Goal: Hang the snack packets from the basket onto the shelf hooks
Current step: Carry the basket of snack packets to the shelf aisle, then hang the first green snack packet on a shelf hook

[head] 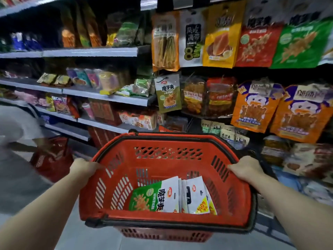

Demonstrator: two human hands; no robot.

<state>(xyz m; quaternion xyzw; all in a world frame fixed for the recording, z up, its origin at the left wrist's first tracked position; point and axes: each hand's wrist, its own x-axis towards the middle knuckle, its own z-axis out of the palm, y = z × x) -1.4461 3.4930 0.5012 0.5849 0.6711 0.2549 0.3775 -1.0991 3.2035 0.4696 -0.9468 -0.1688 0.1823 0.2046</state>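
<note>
My left hand point(84, 168) and right hand point(245, 169) are bare, both forearms uncovered to frame edge: no sleeves, gloves, rings or watch.

Grey shelves point(90, 52) run down the left, stocked with bags in orange, green and purple. On the lower shelf, boxed goods point(137, 120) sit at the edge. Far left, a person in white point(16, 123) stands blurred, with a dark red bag point(52, 157) hanging low beside them over the grey floor point(21, 186).
</note>
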